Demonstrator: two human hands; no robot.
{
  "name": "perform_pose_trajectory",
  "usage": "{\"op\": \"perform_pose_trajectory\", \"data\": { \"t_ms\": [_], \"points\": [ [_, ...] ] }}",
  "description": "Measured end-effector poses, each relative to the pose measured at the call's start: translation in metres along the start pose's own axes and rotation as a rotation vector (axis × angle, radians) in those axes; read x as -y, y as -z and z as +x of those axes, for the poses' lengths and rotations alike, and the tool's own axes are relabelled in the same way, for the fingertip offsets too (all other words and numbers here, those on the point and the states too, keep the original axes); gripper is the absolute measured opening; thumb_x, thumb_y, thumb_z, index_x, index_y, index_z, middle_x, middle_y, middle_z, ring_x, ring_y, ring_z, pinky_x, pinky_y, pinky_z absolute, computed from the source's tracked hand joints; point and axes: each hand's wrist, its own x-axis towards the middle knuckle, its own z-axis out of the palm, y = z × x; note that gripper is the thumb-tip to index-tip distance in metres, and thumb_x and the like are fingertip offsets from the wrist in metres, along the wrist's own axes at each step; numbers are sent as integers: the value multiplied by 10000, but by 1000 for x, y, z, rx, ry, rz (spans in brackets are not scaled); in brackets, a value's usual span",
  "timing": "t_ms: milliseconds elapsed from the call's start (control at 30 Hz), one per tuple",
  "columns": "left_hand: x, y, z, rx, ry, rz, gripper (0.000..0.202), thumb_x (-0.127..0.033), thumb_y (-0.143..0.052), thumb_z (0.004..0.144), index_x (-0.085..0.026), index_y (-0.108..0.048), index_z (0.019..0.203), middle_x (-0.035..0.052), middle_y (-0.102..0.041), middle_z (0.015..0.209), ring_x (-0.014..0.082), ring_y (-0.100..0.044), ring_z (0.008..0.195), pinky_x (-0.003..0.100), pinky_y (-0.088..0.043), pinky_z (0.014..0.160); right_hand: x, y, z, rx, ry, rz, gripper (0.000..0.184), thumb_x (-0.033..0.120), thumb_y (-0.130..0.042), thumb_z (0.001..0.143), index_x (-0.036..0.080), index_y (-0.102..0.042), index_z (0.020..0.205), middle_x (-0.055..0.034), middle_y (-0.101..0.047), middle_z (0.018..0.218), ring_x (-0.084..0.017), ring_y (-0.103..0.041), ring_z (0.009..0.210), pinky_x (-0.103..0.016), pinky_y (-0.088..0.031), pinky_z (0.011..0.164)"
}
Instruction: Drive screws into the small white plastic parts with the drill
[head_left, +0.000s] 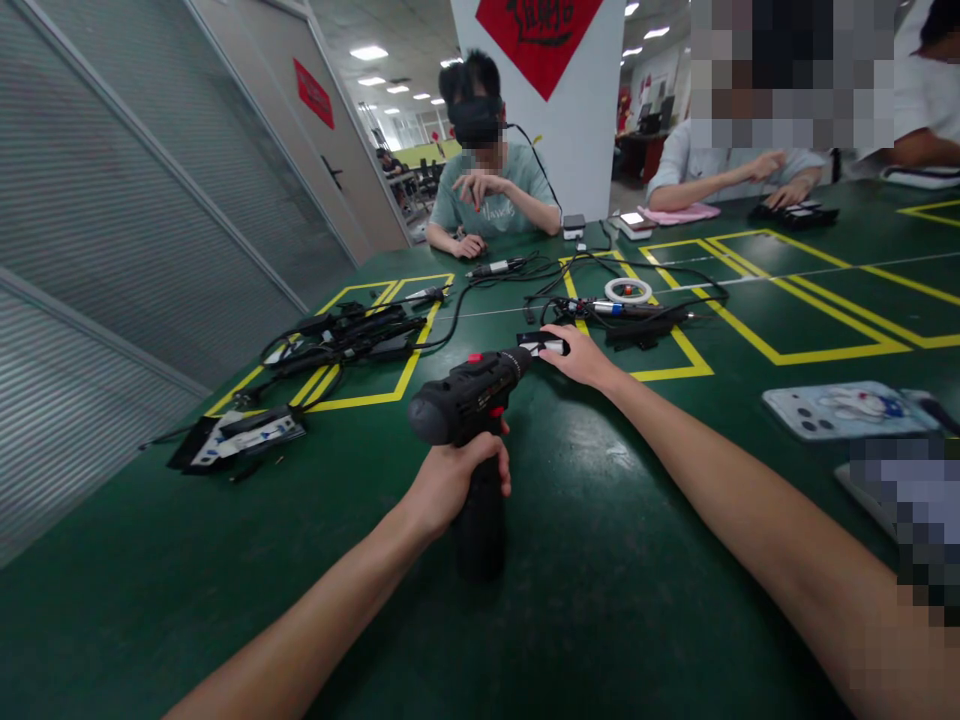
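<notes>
Left-hand point(459, 480) fingers wrap the handle of the black pistol-shaped cordless drill with red buttons point(474, 392), over green table point(615, 560). Right hand point(579, 357) touches small black-and-silver rectangular block point(553, 348) at drill nose; can't tell if gripped.

A pale-blue, picture-backed rectangular phone point(840, 410) lies at right; tangled black cables point(356, 335) heap across yellow outlines point(364, 403) at left

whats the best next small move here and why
Perhaps check alignment before running the drill: the left hand grips its handle, its front end points at the small block that the right hand holds, and whether they touch is unclear.
</notes>
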Motion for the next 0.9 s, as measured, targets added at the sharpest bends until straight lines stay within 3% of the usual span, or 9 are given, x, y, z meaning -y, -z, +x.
{"op": "perform_pose_trajectory", "data": {
  "t_ms": [900],
  "points": [
    [-1,-1,-1,-4,16,-14,204,-291,-579,803,-173,-563,968,-15,-596,620,165,-580,537,284,-469,564,-2,-1,1,6,9,19,486,369,-664,839,228,-608,1301,-91,-615,1251,-249,-604,1106,-407,-457,1015]
  ]
}}
